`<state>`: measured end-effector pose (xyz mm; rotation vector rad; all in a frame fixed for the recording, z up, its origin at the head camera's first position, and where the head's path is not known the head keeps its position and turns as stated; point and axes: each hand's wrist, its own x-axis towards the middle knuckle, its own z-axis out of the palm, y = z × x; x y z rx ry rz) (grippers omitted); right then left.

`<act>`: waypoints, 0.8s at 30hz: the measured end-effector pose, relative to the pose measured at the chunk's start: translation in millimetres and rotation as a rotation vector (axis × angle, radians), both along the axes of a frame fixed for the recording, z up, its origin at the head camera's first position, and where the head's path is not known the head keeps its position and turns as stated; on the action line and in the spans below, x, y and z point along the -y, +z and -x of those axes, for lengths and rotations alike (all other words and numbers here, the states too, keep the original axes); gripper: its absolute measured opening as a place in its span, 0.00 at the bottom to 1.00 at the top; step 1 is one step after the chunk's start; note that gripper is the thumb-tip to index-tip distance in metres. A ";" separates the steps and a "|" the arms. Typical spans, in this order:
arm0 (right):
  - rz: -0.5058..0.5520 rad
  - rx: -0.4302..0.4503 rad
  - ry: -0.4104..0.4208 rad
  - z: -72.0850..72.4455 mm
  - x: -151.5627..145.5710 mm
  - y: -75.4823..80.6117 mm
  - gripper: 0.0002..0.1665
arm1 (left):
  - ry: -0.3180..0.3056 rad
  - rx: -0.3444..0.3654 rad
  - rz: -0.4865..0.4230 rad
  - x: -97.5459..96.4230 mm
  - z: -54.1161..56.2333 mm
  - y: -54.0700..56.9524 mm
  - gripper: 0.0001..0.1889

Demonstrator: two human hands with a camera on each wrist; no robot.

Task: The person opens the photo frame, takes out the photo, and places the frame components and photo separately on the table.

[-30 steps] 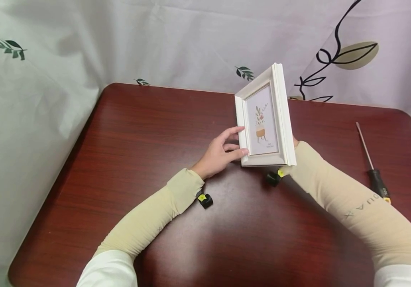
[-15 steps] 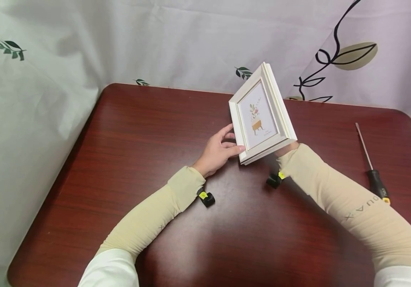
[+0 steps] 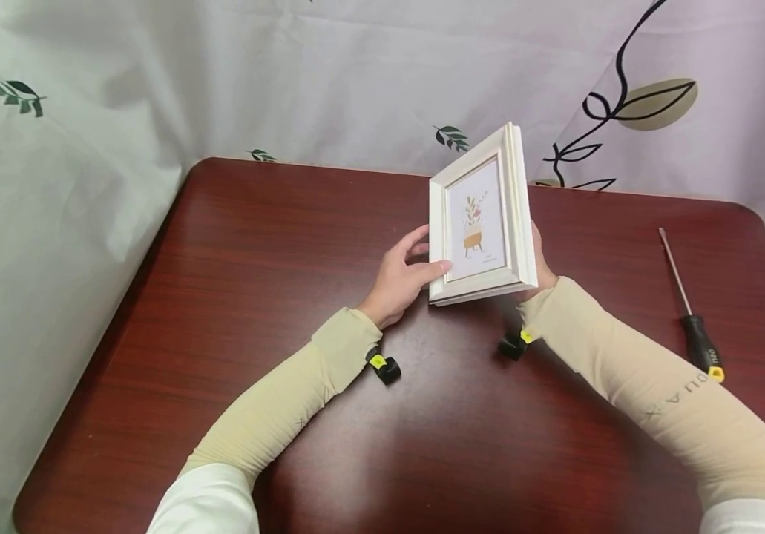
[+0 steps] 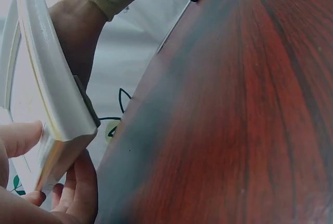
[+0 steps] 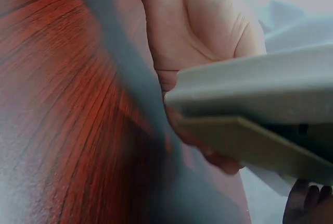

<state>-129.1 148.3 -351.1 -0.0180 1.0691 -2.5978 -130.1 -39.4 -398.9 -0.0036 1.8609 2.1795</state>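
A white picture frame (image 3: 519,215) is held up, tilted, above the table, with a printed plant-in-a-pot picture in it. My left hand (image 3: 395,282) grips its lower left side, thumb on the front and fingers behind, as the left wrist view also shows. Behind the right side is my right hand (image 3: 539,267), mostly hidden by the frame in the head view. In the right wrist view the right palm (image 5: 197,26) lies against the frame's edge, with fingers curled past a brownish flat board (image 5: 250,143) that juts from the back.
A screwdriver (image 3: 697,334) with a black and yellow handle lies on the right of the dark red wooden table (image 3: 255,222). A pale curtain (image 3: 329,81) with leaf prints hangs behind the table's far edge.
The frame tipped back and shifted left, then turned more upright again. More of my right hand now shows beside its right edge. My left thumb reaches farther onto the front.
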 end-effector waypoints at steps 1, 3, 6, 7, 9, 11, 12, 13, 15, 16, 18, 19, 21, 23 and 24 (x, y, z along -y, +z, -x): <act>0.011 0.012 0.000 0.2 -0.4 0.2 0.17 | 0.005 -0.001 0.010 0.5 0.0 0.4 0.37; -0.005 0.017 -0.006 0.2 -1.1 0.7 0.18 | 0.011 0.000 0.005 1.2 0.1 1.0 0.38; -0.041 0.016 -0.054 1.1 -3.2 1.8 0.19 | 0.006 -0.003 0.004 2.0 1.2 1.6 0.38; -0.061 0.008 -0.077 1.4 -3.8 1.8 0.19 | 0.005 -0.001 -0.004 2.1 1.8 1.7 0.38; -0.139 -0.028 -0.125 1.9 -5.8 1.7 0.18 | 0.010 0.004 -0.006 2.6 2.9 1.8 0.38; -0.201 -0.042 -0.171 2.9 -8.1 1.2 0.19 | 0.019 0.010 0.000 3.2 4.1 1.9 0.38; -0.201 -0.029 -0.173 3.5 -9.6 0.8 0.19 | 0.024 0.012 0.004 3.6 4.5 2.1 0.38; -0.195 -0.008 -0.180 4.5 -11.3 0.4 0.19 | 0.028 0.013 0.009 4.1 4.8 2.4 0.38; -0.183 0.051 -0.176 6.7 -14.7 -0.4 0.16 | 0.030 0.012 0.024 5.0 5.3 2.9 0.38; -0.154 0.081 -0.161 7.9 -16.4 -0.8 0.16 | 0.029 0.012 0.029 5.5 5.5 3.3 0.38; -0.143 0.136 -0.135 10.3 -20.5 -2.1 0.22 | 0.027 0.014 0.044 6.4 5.7 3.9 0.37; -0.132 0.155 -0.112 11.4 -22.5 -2.9 0.27 | 0.028 0.015 0.054 6.7 5.8 4.2 0.37; -0.137 0.157 -0.066 12.9 -26.7 -4.8 0.33 | 0.030 0.019 0.075 7.4 6.1 5.0 0.38; -0.129 0.157 -0.022 13.4 -30.5 -6.4 0.36 | 0.032 0.023 0.095 8.1 6.5 5.7 0.38; -0.113 0.151 0.006 13.4 -32.1 -7.1 0.36 | 0.030 0.025 0.102 8.4 6.7 6.2 0.38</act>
